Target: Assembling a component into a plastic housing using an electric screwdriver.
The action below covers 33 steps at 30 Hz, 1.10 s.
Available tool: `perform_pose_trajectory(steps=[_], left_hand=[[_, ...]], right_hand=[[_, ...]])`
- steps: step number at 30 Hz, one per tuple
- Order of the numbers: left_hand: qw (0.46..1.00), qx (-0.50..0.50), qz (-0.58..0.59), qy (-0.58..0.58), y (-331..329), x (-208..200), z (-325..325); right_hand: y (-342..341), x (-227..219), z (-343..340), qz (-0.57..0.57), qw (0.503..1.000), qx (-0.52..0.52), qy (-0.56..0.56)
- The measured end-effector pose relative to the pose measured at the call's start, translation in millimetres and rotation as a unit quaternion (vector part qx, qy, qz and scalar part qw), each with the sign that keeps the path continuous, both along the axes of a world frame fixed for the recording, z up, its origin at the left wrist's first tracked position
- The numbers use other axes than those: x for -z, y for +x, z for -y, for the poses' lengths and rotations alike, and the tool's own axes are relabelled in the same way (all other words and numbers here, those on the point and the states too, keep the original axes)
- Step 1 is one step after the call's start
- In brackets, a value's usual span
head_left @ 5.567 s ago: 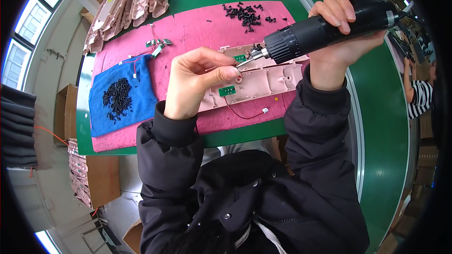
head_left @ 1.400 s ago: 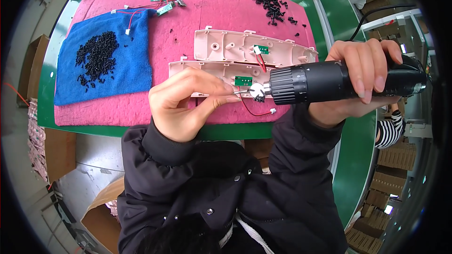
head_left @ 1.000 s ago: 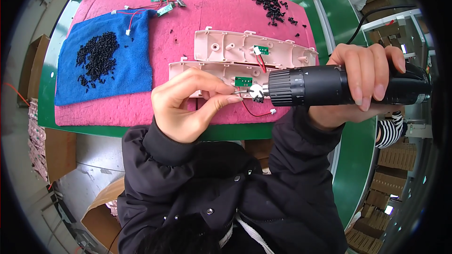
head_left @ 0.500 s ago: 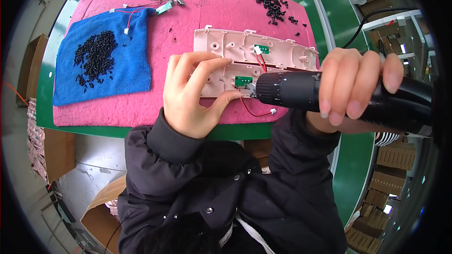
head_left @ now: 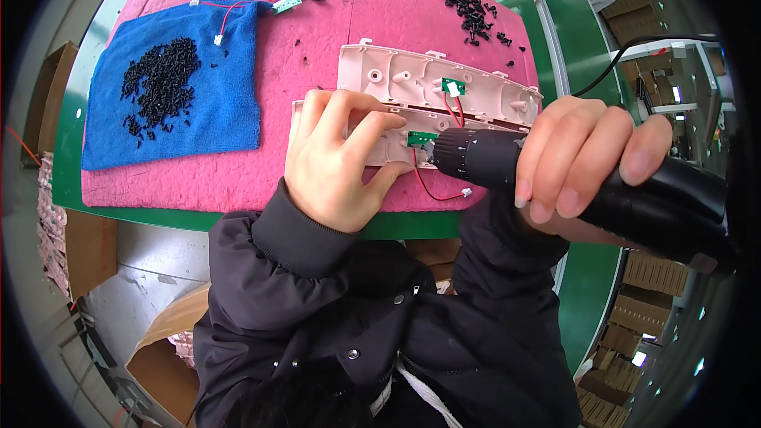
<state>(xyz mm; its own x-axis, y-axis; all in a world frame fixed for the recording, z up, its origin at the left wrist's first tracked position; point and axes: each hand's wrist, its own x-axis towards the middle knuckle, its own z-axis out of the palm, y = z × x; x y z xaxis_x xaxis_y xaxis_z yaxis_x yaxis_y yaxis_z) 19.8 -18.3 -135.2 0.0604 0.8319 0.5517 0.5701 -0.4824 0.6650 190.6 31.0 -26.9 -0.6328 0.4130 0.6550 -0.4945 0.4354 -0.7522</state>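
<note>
Green table (head_left: 428, 226) in head view, pink foam mat (head_left: 317, 20) on top. Right hand (head_left: 583, 160): grip wrapped round thick black cylindrical electric screwdriver (head_left: 495, 160). Left hand (head_left: 326, 162): grip wide, thumb and fingers spread across nearer long pink plastic shell (head_left: 392, 147) lying on mat. Ribbed collar (head_left: 452, 152) close by small green circuit board (head_left: 420, 138) in shell; bit tip obscured. Best done, likely: shell pinned flat, tool square to board, thin red lead (head_left: 444, 199) clear of bit. Pale scale marks on collar; grey rear label (head_left: 703, 262) unreadable.
</note>
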Motion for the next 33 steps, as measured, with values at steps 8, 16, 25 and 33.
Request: perform_pose_trajectory(steps=[8, 16, 25, 33], left_hand=[[1.000, -0.003, 0.023, -0.004, -7.2, 4.6, -0.1], [0.999, -0.012, 0.024, 0.018, -21.1, 3.4, 12.1], [0.999, -0.020, 0.025, 0.022, -37.1, 12.0, 21.0], [0.999, -0.031, 0.027, 0.028, -37.5, 25.0, 8.2]], right_hand=[[-17.3, -17.8, -23.2, 0.148, 0.970, -0.180, 0.068], [-43.1, -17.5, -7.0, 0.129, 0.974, -0.176, 0.067], [-70.6, -8.8, 0.2, 0.123, 0.966, -0.218, 0.059], [-81.9, 1.3, -6.3, 0.085, 0.980, -0.182, -0.003]])
